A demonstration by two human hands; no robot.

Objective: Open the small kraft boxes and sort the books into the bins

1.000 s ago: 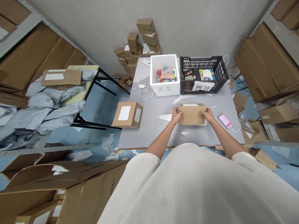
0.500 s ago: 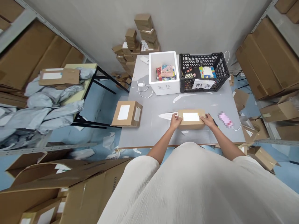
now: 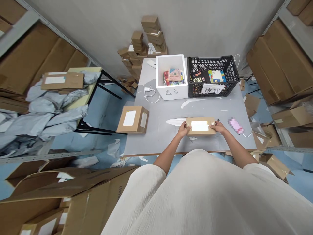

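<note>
A small brown cardboard box [image 3: 201, 131] with a white label [image 3: 199, 126] on top is held over the near part of the grey table [image 3: 161, 140]. My left hand [image 3: 184, 128] grips its left end, thumb on top and fingers around the side. At the right end my right hand [image 3: 218, 126] holds it the same way. Part of a dark, thin object [image 3: 218, 120] shows just behind my right hand; its kind is hidden. Left of the box lies a pale white patch [image 3: 177, 121] on the tabletop.
A larger labelled carton [image 3: 133, 120] sits at the table's left edge. Behind are a white foam box [image 3: 171, 93] and a black crate [image 3: 212, 93], both holding books. A blurred pink object [image 3: 236, 125] with a cable lies right. A big open carton [image 3: 97, 202] stands lower left.
The box has tipped so that its labelled top faces me more and its front side shows less. Both hands have turned with it and still hold its ends.
</note>
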